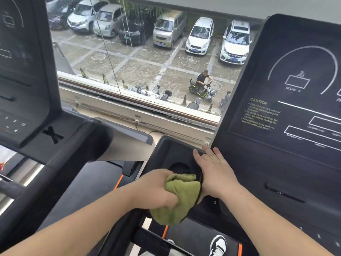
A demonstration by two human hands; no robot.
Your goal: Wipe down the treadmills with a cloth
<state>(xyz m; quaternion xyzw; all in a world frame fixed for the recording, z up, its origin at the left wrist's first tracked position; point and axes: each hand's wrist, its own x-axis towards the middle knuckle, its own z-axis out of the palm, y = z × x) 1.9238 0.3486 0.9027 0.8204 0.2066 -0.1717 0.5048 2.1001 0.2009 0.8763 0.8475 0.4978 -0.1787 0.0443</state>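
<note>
Two hands are seen: green cloth (pixel 178 195) is clenched by left hand (pixel 156 189), bunched under and right of its fingers, touching right wrist; right hand (pixel 215 172) is laid flat, holding nothing, on treadmill tray (pixel 171 150).

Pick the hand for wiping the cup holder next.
Left. The left hand grips the green cloth at the cup holder; the right hand lies flat beside it, holding nothing.
</note>
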